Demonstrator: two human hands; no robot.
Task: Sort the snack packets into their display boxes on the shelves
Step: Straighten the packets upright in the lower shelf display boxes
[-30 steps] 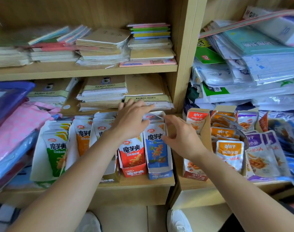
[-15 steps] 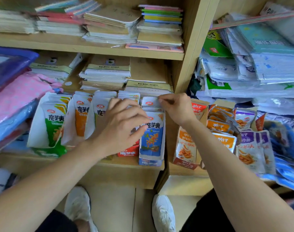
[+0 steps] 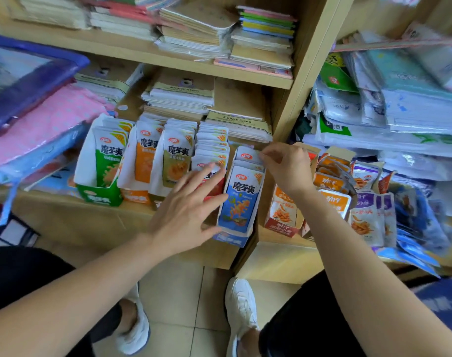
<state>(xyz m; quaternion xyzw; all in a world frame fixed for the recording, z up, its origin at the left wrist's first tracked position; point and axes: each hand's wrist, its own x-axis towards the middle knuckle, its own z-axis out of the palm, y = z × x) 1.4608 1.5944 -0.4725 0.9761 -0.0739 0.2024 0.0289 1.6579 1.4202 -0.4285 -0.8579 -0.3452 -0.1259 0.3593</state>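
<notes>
Right hand [image 3: 286, 168], apparent grip on blue packet [image 3: 247, 157].

The person's arms are bare along all that shows of them, the left forearm [image 3: 91, 274] and the right forearm [image 3: 353, 243] alike. The left hand [image 3: 186, 210] and the right hand [image 3: 286, 168] are bare too. Both legs wear black cloth: the left trouser leg [image 3: 26, 279] ends just above a bare ankle [image 3: 127, 314], and the right trouser leg [image 3: 309, 318] is the same plain black. The feet wear white trainers. The left shoe [image 3: 139, 333] is blurred, while the right shoe [image 3: 241, 305] shows white laces and stitched panels.
</notes>
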